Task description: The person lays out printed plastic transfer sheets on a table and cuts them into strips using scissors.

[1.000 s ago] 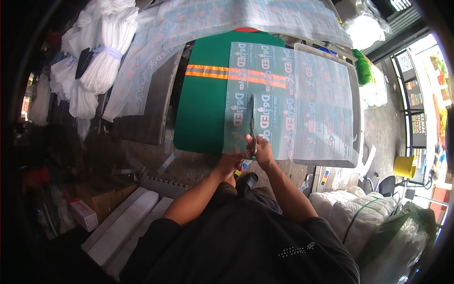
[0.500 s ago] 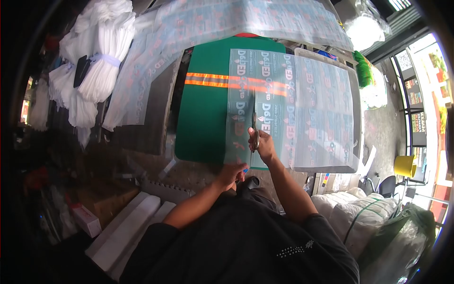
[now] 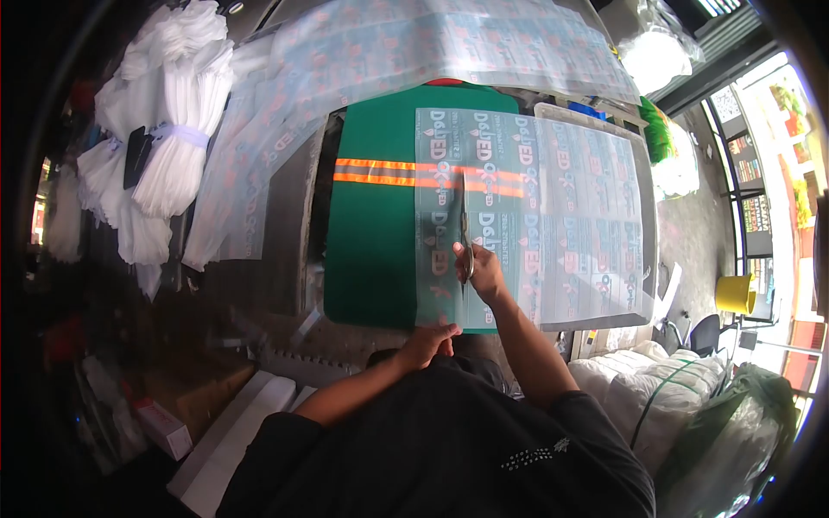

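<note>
My right hand point(image 3: 480, 269) is closed round the handles of metal scissors point(image 3: 466, 226), whose blades point away from me along a printed translucent sheet point(image 3: 503, 233). Behind the scissors a slit runs down to the sheet's near edge. At that edge my left hand point(image 3: 429, 343) pinches the sheet's strip to the left of the slit. Under the sheet lies a green board point(image 3: 371, 250) with an orange and grey reflective band point(image 3: 374, 173) across it.
More printed film point(image 3: 380, 52) spans the far side. Bundled white material point(image 3: 186, 129) hangs at the left. Long white blocks point(image 3: 233, 440) and a brown box point(image 3: 203, 380) are at the lower left, white sacks point(image 3: 648, 388) at the lower right, and a yellow bucket point(image 3: 734, 294) further right.
The scissors in my right hand have moved farther up the sheet, and the slit is longer. My left hand has moved apart from my right and stays near the edge. The view has shifted.
</note>
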Demonstrator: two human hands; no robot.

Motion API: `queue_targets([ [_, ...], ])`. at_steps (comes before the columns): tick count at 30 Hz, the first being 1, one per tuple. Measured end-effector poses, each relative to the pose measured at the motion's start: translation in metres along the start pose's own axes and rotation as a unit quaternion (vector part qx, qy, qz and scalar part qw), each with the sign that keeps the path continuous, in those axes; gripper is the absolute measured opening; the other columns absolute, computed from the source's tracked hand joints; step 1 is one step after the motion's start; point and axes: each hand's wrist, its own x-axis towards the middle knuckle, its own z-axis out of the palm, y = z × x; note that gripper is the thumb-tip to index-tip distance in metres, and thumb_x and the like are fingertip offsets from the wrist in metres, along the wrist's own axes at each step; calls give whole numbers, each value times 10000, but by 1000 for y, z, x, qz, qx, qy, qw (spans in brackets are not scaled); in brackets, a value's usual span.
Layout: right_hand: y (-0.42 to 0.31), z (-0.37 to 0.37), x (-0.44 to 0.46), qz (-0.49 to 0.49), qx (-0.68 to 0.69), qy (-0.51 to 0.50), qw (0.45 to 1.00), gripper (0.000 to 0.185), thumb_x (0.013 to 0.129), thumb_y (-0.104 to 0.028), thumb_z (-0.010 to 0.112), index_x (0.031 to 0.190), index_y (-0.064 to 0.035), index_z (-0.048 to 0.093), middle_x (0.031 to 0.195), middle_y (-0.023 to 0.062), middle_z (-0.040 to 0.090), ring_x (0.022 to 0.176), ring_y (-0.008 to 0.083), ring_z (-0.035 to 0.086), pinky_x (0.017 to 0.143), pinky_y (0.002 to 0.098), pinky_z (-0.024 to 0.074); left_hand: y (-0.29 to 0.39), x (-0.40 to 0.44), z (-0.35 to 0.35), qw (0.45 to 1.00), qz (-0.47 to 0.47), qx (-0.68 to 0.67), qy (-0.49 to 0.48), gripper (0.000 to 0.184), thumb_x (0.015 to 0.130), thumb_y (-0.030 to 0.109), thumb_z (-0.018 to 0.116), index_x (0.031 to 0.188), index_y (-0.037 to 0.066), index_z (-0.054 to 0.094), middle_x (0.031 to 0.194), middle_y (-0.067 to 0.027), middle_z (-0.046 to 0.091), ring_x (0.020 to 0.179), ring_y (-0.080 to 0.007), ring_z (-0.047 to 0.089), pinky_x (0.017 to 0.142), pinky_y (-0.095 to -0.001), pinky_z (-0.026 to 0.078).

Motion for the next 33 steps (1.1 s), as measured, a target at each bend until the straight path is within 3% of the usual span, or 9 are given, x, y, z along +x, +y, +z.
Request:
queue_targets([
  [3,-8,-1,6,13,-70,4,997,459,846,-459,631,756,-16,554,621,38,530,512,112,510,483,256,399,-3,5,-8,997,16,75,-27,247,881,279,624,905,36,586,681,-40,558,554,-117,531,548,-289,459],
  [9,-13,-1,20,13,15,-6,1000,484,823,-472,656,726,-7,563,607,34,546,515,109,524,473,260,422,6,3,-8,997,-40,52,-34,275,889,304,612,933,33,588,829,-63,590,594,-125,551,589,-291,488],
  [13,-22,-1,27,29,-12,3,999,482,829,-469,651,746,-2,567,600,37,542,510,108,523,471,262,421,9,5,-6,995,-21,88,-37,287,895,319,603,944,36,591,774,-57,589,616,-129,558,596,-282,482],
  [19,-23,-2,45,26,24,-14,999,464,841,-453,642,766,-6,541,640,41,531,526,117,522,486,262,423,5,2,-12,993,-104,40,-38,293,903,334,587,978,51,592,853,-57,602,650,-129,589,573,-241,449],
  [33,-41,-8,69,13,7,-22,1000,479,822,-464,661,746,-3,556,622,46,547,524,115,526,477,256,415,3,1,5,996,61,53,26,188,888,213,611,952,40,577,872,-70,603,633,-141,591,573,-245,466],
])
